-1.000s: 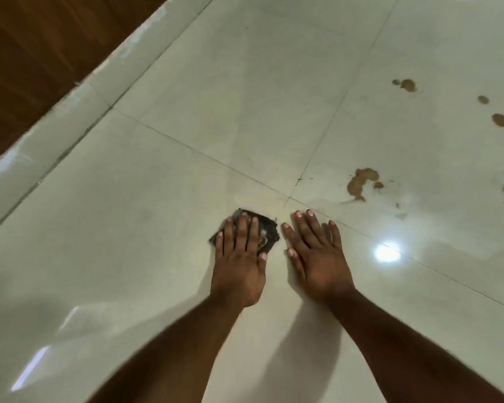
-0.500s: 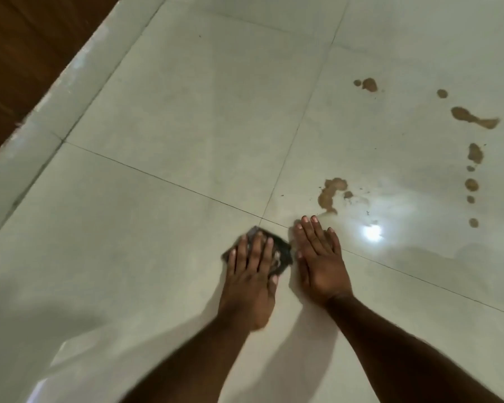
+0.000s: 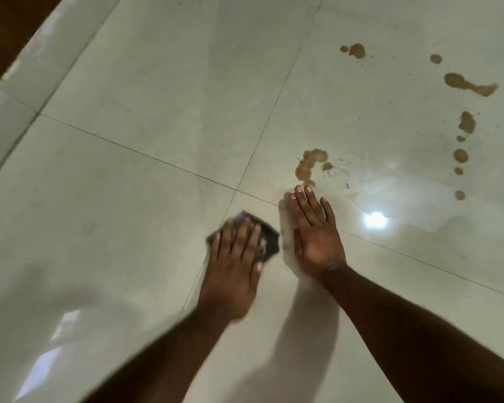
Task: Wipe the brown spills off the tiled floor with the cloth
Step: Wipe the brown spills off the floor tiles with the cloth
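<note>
Head view: cloth (image 3: 266, 238) beside tile joint (image 3: 256, 193).

Left hand (image 3: 233, 263) blurred, hiding most of the cloth (image 3: 269, 238).

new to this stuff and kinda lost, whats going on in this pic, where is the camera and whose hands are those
There is no machine here. A person wears a camera on the head, so the picture looks forward and down along their own arms. The left hand presses a dark cloth flat on a pale tiled floor; it looks blurred, so it is likely moving. The right hand lies flat on the floor beside it, holding nothing. Just past its fingertips is a large brown spill. A smaller brown blot and a line of brown drops lie farther off to the right. The bright spot is a light reflection.
</note>
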